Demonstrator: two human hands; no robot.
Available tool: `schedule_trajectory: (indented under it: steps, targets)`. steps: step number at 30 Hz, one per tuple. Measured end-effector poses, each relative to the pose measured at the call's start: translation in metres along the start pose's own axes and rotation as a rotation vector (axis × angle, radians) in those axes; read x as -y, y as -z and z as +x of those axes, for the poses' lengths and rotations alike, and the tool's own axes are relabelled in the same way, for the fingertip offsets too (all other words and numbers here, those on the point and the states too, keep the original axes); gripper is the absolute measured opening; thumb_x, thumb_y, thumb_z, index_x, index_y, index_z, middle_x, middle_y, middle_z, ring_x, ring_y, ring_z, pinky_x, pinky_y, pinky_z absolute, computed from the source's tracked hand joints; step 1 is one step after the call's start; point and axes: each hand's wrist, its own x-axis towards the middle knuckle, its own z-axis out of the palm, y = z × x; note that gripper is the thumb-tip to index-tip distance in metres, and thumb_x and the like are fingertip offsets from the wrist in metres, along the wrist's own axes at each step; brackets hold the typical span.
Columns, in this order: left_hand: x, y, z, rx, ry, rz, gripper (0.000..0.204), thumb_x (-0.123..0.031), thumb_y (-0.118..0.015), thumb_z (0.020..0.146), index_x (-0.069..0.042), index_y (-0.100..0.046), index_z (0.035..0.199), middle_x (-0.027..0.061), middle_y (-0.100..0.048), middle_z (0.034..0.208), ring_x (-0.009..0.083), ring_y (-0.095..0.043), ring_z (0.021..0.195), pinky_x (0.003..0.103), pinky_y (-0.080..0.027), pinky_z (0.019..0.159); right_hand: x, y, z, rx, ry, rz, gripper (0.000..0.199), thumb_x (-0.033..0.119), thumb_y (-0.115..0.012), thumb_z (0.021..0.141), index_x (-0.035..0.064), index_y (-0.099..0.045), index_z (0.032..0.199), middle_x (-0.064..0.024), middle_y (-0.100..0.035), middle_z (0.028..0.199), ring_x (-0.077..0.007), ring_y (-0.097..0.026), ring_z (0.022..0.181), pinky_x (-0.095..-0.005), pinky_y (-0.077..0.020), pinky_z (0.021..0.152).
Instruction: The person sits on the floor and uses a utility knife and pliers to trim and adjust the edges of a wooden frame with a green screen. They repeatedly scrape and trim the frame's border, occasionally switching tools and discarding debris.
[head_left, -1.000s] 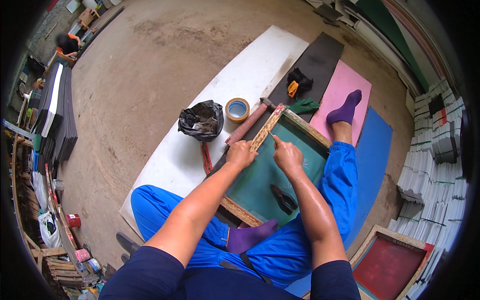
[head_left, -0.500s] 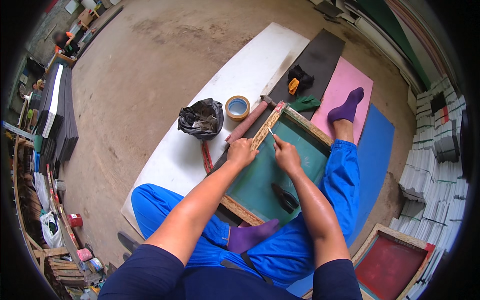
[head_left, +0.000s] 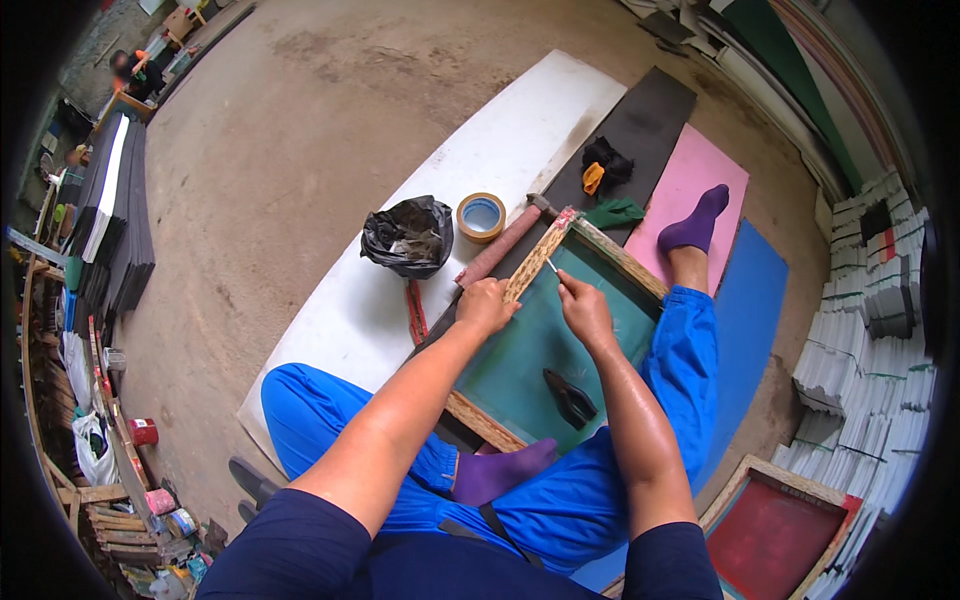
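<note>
1. Fingers of the left hand [head_left: 487,305] curl tightly over the left rail of the wooden frame [head_left: 540,254], which lies partly on a black board [head_left: 643,120].
2. Right hand [head_left: 587,308] fingers close round a thin tool [head_left: 553,266]; its tip is near that rail, contact too small to tell.
3. Pliers [head_left: 570,398] rest on the frame's green panel [head_left: 515,365].

I find brown floor [head_left: 270,150] open upper left; black-handled pliers [head_left: 572,402] obstruct the flat green panel [head_left: 520,355] below centre.

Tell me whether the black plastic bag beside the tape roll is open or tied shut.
Open: the black plastic bag's mouth gapes upward, showing greyish contents.
</note>
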Motion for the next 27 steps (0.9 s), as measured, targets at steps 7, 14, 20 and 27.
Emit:
schedule_trajectory:
  steps: [7, 14, 20, 27]
  targets:
    - [0.0, 0.003, 0.001, 0.021, -0.012, 0.02, 0.047, -0.039, -0.082, 0.081, -0.008, -0.074, 0.115, 0.0176, -0.073, 0.098, 0.0362, -0.07, 0.099, 0.047, -0.055, 0.09, 0.036, 0.01, -0.012, 0.145, -0.144, -0.284, 0.036, 0.031, -0.058, 0.099, 0.0278, -0.067, 0.134, -0.0193, -0.075, 0.097, -0.0406, -0.072, 0.088, -0.0535, -0.0571, 0.077]
    - [0.002, 0.001, 0.002, 0.025, 0.006, -0.004, 0.047, -0.039, -0.083, 0.08, -0.008, -0.074, 0.114, 0.0173, -0.072, 0.095, 0.0363, -0.07, 0.098, 0.047, -0.055, 0.089, 0.038, 0.01, -0.012, 0.146, -0.152, -0.323, 0.037, 0.029, -0.057, 0.1, 0.0267, -0.065, 0.136, -0.0217, -0.074, 0.096, -0.0426, -0.072, 0.087, -0.0546, -0.0567, 0.077]
    - [-0.001, 0.006, 0.002, 0.049, 0.019, 0.008, 0.046, -0.039, -0.082, 0.081, -0.008, -0.073, 0.113, 0.0164, -0.072, 0.098, 0.0357, -0.07, 0.099, 0.047, -0.056, 0.089, 0.05, 0.013, -0.009, 0.188, -0.198, -0.363, 0.039, 0.026, -0.053, 0.1, 0.0254, -0.064, 0.138, -0.0223, -0.075, 0.097, -0.0428, -0.072, 0.089, -0.0551, -0.0564, 0.078]
    - [0.0, 0.003, 0.0, 0.016, -0.042, -0.014, 0.041, -0.036, -0.082, 0.08, -0.005, -0.072, 0.105, 0.0163, -0.07, 0.095, 0.0368, -0.07, 0.093, 0.048, -0.055, 0.086, 0.06, 0.004, -0.005, 0.249, -0.229, -0.48, 0.043, 0.024, -0.05, 0.101, 0.0237, -0.059, 0.143, -0.0242, -0.074, 0.098, -0.0419, -0.073, 0.09, -0.054, -0.0572, 0.079]
